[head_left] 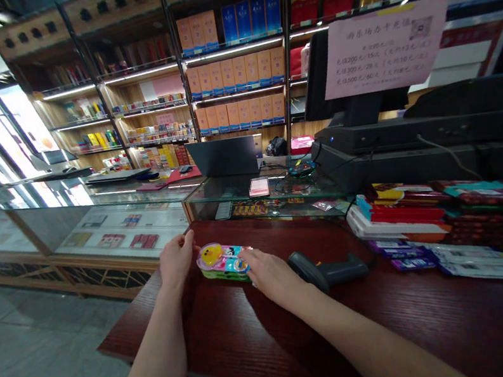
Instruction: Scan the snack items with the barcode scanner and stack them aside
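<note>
A small stack of colourful packs (225, 260) lies on the dark red wooden counter. Its top pack carries a yellow chick-like figure at the left end and pink and blue print; green shows along the lower side. My right hand (270, 275) grips the right end of the stack, fingers over its top and edge. Just off the left end is my left hand (177, 262), fingers extended and holding nothing. Beside my right hand a dark grey barcode scanner (330, 270) lies on its side. What the packs contain I cannot make out.
Several snack packets (401, 215) are piled at the right, with long flat packets (490, 261) in front. Behind them stands a monitor (317, 78) with a pink paper sign (385, 50). A glass display case (227, 187) bearing a laptop (225, 156) borders the counter's far side.
</note>
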Available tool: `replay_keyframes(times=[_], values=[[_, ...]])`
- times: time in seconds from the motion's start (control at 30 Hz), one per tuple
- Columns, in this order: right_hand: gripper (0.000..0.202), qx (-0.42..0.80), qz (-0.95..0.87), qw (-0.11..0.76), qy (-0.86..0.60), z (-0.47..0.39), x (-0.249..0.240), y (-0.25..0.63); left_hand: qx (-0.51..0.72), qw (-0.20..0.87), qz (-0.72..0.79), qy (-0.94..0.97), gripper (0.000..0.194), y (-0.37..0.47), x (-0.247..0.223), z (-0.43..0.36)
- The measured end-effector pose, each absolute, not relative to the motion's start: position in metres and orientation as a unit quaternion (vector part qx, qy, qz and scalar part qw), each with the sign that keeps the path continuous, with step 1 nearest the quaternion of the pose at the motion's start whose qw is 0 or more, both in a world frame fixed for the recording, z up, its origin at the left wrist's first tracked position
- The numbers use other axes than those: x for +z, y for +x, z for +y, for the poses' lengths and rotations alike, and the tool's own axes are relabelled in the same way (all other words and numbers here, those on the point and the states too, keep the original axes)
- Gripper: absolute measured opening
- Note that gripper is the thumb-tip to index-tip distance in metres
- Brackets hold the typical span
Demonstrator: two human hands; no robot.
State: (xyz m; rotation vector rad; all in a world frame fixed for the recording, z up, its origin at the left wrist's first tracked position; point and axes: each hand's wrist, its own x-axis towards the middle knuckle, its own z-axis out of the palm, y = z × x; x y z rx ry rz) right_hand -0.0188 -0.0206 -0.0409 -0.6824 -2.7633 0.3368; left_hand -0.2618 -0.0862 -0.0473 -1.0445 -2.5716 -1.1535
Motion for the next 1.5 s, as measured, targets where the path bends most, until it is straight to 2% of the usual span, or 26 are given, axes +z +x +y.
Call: replay_keyframes(times=[0.43,0.83,1.23,1.5], values=[[0.045,0.120,-0.952,0.146,-0.239,-0.021,-0.040,-0.017,-0.351,0.047,-0.871,-0.339,0.046,-0.253,-0.041,-0.088],[0.032,0.118,-0.947,0.178,-0.242,-0.017,-0.032,-0.014,-0.362,0.099,-0.857,-0.353,0.037,-0.243,-0.038,-0.082],[0.038,0.132,-0.933,0.249,-0.225,-0.005,-0.020,0.000,-0.394,0.108,-0.762,-0.502,0.031,-0.232,-0.040,-0.062],[0.040,0.139,-0.915,0.270,-0.264,0.016,-0.015,0.029,-0.362,0.060,-0.744,-0.558,0.030,-0.211,-0.027,-0.049]])
